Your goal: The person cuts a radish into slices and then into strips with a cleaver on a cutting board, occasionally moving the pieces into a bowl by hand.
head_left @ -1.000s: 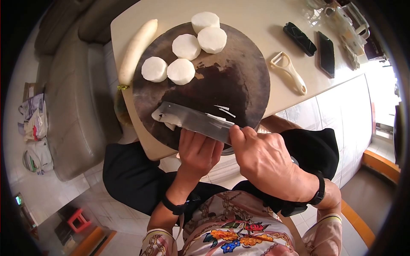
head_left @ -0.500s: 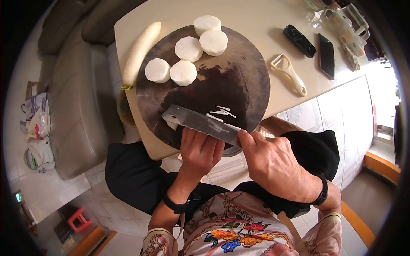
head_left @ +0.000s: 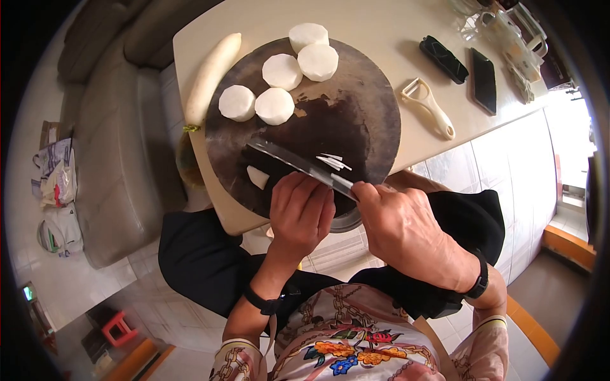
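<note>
My right hand (head_left: 406, 232) is closed round the handle end of a cleaver (head_left: 298, 164), whose blade slants up to the left over a round dark board (head_left: 356, 101). Against the blade's near side, my left hand (head_left: 302, 209) presses its bent fingers down at the board's near edge; whatever lies under them is hidden. A white radish piece (head_left: 257, 177) lies left of those fingers. Thin white strips (head_left: 333, 162) rest just beyond the blade. Several thick peeled radish rounds (head_left: 274, 106) sit on the far left part of the board.
A whole white radish (head_left: 213, 76) lies left of the board on the table (head_left: 394, 32). To the right are a peeler (head_left: 429, 108), a black case (head_left: 445, 60) and a phone (head_left: 484, 81). A grey sofa (head_left: 114, 159) stands at the left.
The cleaver has tilted so its blade shows narrower and more edge-on. The radish piece left of my left hand is now more exposed. Both hands have stayed nearly in place.
</note>
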{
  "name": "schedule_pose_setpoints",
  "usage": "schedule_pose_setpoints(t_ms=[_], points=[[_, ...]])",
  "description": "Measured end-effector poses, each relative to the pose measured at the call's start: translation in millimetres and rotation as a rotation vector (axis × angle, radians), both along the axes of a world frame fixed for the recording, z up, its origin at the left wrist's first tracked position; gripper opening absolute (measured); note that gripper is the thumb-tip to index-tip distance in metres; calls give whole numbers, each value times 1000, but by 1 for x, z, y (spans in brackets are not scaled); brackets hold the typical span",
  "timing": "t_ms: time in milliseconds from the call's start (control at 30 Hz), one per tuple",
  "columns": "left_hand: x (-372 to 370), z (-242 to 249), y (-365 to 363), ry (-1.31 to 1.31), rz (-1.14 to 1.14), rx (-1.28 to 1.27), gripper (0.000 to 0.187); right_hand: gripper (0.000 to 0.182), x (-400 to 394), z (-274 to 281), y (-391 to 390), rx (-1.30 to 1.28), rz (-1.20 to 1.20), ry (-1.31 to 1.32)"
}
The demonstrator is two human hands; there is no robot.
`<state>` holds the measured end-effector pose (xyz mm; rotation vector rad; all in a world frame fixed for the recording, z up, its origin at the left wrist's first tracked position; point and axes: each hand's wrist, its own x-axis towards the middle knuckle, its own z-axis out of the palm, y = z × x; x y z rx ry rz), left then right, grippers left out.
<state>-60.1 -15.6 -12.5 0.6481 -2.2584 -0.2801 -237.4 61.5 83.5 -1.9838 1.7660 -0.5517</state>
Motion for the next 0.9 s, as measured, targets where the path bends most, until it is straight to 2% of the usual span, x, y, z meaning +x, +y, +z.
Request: schedule_pose_setpoints(t_ms=[233, 433, 667, 767, 833, 900], points=[[-3, 2, -1, -1, 1, -1, 21, 17, -2, 3, 1, 76, -1, -64], [-2, 3, 0, -7, -2, 6, 21, 15, 7, 1, -7, 60, 18, 17], [-3, 1, -2, 4, -8, -23, 23, 11, 3, 1, -14, -8, -15, -51], [-4, 2, -3, 18, -12, -20, 22, 10, 5, 2, -14, -5, 16, 27], [-3, 4, 1, 14, -20, -17, 21, 14, 12, -5, -20, -128, 16, -47], [-4, 8, 1, -15, -7, 9, 20, 14, 14, -7, -25, -142, 10, -33]])
